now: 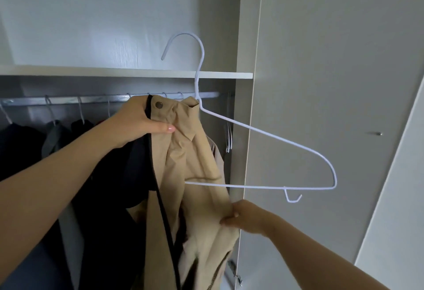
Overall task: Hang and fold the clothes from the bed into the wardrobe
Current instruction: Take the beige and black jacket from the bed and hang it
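Head camera view, looking into an open white wardrobe. At centre hangs the task's garment, a soft beige cotton jacket (190,163) with a black lining and a round brass snap (158,105) at the collar. It is half threaded onto a thin white wire hanger (275,136). The hanger's hook rises to 12 o'clock and its bare shoulder juts out to 3 o'clock, while its other shoulder is buried inside the fabric. At 9 o'clock the left hand (142,122) is clamped on the collar beside the snap, thumb laid across the cloth. Whether it also grips the wire underneath cannot be made out. At 5 o'clock the right hand (245,217) pinches a fold of the beige cloth just below the hanger's bottom bar. The jacket looks light and limp, creasing and sagging wherever it is unsupported, so it will probably slide off smooth wire. The collar and shoulder seam seem the best places to hold it, with the stiff hanger steadied at its neck. Behind, from 9 to 12 o'clock, a metal rail (96,99) under a white shelf (114,71) carries dark hanging clothes (23,143). A few empty wire hangers (228,129) hang beside the jacket. A pale wardrobe door (321,60) fills the side from 1 to 4 o'clock. The jacket's hem and sleeves run out of frame at 6 o'clock, and the bed is not in view.
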`<state>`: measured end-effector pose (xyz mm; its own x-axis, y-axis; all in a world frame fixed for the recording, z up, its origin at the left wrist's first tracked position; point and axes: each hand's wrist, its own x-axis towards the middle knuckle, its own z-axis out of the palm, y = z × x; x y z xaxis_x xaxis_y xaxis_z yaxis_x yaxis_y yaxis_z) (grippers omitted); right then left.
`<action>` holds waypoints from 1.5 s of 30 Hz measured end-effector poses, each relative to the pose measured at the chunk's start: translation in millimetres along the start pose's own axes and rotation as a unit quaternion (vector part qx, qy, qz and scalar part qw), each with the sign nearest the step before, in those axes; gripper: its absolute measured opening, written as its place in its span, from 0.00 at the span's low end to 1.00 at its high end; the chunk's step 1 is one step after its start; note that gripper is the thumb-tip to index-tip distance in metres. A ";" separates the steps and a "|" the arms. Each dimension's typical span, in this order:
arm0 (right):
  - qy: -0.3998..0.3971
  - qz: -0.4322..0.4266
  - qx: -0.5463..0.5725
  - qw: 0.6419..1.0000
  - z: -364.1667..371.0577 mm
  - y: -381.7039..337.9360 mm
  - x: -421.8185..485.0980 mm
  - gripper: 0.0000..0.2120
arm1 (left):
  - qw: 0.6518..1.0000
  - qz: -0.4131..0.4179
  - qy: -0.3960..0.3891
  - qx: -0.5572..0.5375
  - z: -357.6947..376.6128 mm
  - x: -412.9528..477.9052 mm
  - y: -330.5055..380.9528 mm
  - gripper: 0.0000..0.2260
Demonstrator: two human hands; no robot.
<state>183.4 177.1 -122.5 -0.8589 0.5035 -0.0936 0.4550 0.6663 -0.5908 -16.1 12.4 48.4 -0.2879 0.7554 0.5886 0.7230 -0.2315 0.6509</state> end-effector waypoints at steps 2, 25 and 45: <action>0.039 0.001 0.067 0.997 -11.0 7.6 -5.0 0.09 | 1.000 -0.015 0.000 0.021 -10.0 -3.8 -2.4 0.15; 0.229 0.028 0.147 0.962 -72.8 -45.2 -16.5 0.10 | 0.854 -0.064 -0.066 0.512 34.4 -35.0 -40.5 0.14; 0.284 0.051 -0.003 0.957 -75.5 -44.4 -34.7 0.18 | 0.980 0.006 0.081 0.182 50.5 -38.1 -2.6 0.15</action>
<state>210.8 171.5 -32.5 -0.5443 0.7828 0.3016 0.5319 0.6000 -0.5975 24.7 15.2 0.1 -0.3532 0.6394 0.6829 0.8945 0.0169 0.4468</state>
